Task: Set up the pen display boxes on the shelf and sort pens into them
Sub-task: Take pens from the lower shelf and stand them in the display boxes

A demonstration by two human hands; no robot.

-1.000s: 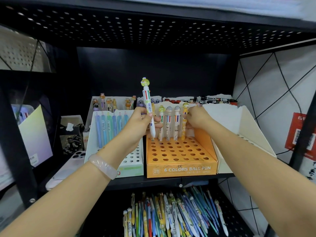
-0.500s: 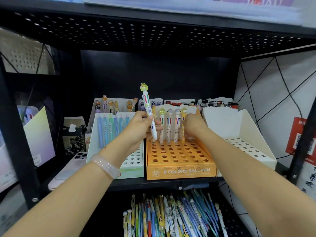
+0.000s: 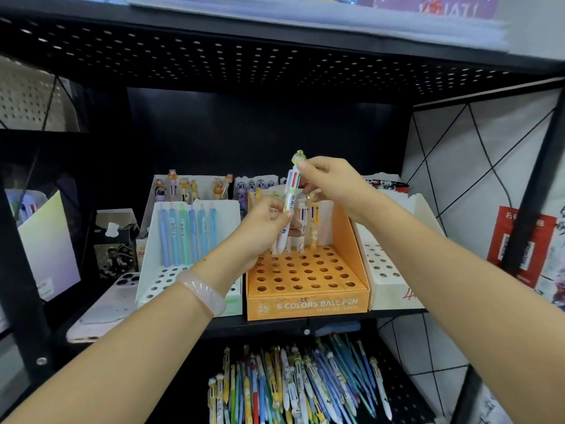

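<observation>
Two hands on one pen right now! The left hand [image 3: 263, 228] grips the lower barrel of the multicolour pen [image 3: 290, 203], fingers curled round it, while the right hand [image 3: 330, 185] pinches the top end just below the yellow figure cap. The pen stands nearly upright, tilted a touch, its tip down above the back rows of the orange display box [image 3: 305, 280], the one marked 6 COLORS BALL PEN on its front. Behind the hands, a few pens [image 3: 308, 224] already stand in that box's rear holes; the front rows of holes are open.

Just beside it on the left sits a white display box [image 3: 189, 240] with a row of blue and teal pens [image 3: 186, 234] upright at its back. To the right, touching the orange box, another white box [image 3: 385, 270] shows holes with nothing in the ones we can see. All three sit on the black shelf [image 3: 275, 324]. A pale bracelet [image 3: 201, 290] rings the left wrist. A phone [image 3: 104, 304] lies flat at the shelf's left end. Down below, a loose heap of pens [image 3: 293, 384] is spread on the lower shelf.
</observation>
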